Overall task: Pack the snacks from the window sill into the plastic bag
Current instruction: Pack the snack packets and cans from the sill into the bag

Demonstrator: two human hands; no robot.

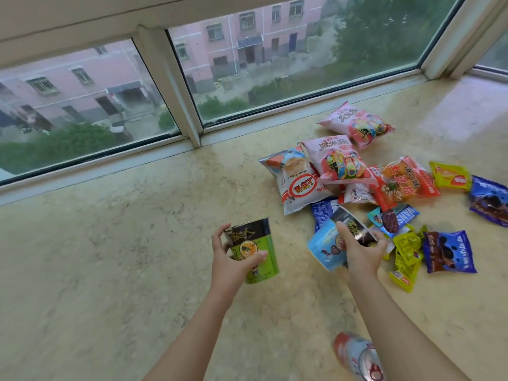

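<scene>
Lifting two noodle cups off the window sill (110, 243)

Left hand (228, 259) fingers wrap the green cup (254, 251); right hand (360, 254) grips the blue cup (327, 248), at three o'clock. Light, crushable: hold mid-wall.

Through the window panes (288, 50), a pink apartment building (242, 26), green trees (384, 26) and shrubs (63, 144) below.

A beige marble window sill (115, 243) carries a heap of snack packets (357, 182) on its right side. A dark blue packet (448, 251) and yellow packets (406, 259) lie flat nearby.
</scene>
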